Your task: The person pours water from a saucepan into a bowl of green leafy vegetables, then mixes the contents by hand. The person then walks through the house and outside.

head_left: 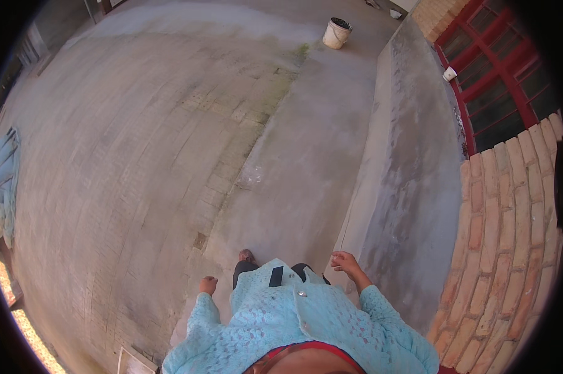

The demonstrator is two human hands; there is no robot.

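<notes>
Two hands [208, 285] [347, 263], well apart (both bare), bucket [335, 37] ahead

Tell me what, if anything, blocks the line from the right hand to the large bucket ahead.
Nothing visible does. Between the right hand and the bucket the picture shows only ground; the raised ledge runs along the right.

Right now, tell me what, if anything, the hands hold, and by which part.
Nothing shows in the left hand or right hand; whether their curled fingers hide something small cannot be told.
</notes>
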